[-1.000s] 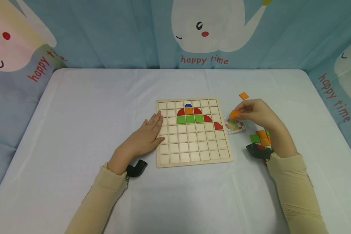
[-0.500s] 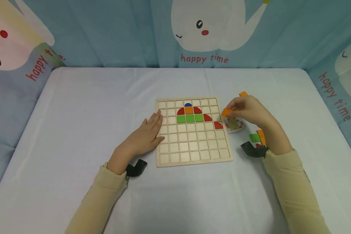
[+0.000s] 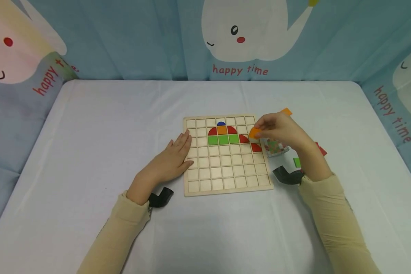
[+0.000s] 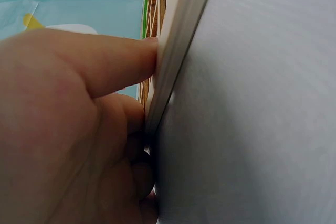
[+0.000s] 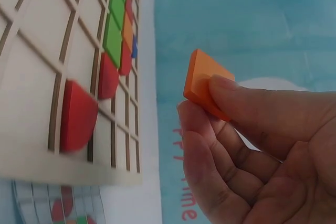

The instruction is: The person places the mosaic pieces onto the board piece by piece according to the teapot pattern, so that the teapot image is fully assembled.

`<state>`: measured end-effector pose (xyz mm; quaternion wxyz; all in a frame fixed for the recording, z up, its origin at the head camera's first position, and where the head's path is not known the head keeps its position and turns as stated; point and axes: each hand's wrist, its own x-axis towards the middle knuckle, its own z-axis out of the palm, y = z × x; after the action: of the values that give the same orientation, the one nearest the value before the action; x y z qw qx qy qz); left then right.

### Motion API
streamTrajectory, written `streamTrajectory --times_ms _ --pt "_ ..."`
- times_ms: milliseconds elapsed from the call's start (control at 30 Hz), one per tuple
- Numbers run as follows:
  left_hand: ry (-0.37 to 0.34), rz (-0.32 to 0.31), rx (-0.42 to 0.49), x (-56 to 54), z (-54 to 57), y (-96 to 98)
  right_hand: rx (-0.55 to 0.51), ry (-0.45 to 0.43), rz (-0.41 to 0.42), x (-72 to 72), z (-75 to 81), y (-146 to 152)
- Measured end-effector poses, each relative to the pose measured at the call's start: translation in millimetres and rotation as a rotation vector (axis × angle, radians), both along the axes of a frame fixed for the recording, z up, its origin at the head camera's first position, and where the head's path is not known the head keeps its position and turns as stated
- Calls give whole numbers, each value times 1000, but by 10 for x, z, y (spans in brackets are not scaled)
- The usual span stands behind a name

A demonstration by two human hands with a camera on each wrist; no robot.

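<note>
My right hand [image 3: 277,129] pinches an orange square tile [image 5: 205,85] between thumb and fingers, over the right edge of a wooden grid board [image 3: 215,171]. The left hand [image 3: 166,160] lies along the board's left edge, its fingers straight and the thumb [image 4: 126,64] against the rim. On the board, a blue half-round tile [image 3: 220,123] sits above an orange square [image 3: 222,130] flanked by red quarter-round tiles. Below them runs a row of green squares [image 3: 223,140] ending in a red quarter-round [image 3: 244,139]. Another red quarter-round [image 3: 256,147] lies one row lower, at the right edge.
A small patterned card [image 3: 275,147] lies right of the board, partly under the right hand. Behind that hand shows another orange tile [image 3: 286,111]. Green [image 3: 297,162] and red [image 3: 322,149] tiles lie near the right wrist, partly hidden. A blue curtain [image 3: 140,38] closes off the table's back.
The right hand has moved left with the orange tile, from above the card to over the board's right edge. The left hand and the tiles on the board have stayed put.
</note>
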<state>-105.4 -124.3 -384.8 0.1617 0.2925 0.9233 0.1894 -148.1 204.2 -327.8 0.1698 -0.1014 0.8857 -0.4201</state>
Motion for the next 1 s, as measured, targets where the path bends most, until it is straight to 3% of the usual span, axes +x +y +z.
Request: streamTrajectory --times_ms 300,533,1000 --pt "2 -3 -4 8 -1 -3 -23 16 84 -31 -32 -160" --pt "3 0 -4 -1 -4 1 -40 -28 107 -59 -92 -325" --pt "1 3 -4 -6 -20 -3 -78 7 218 -74 -180 -642"
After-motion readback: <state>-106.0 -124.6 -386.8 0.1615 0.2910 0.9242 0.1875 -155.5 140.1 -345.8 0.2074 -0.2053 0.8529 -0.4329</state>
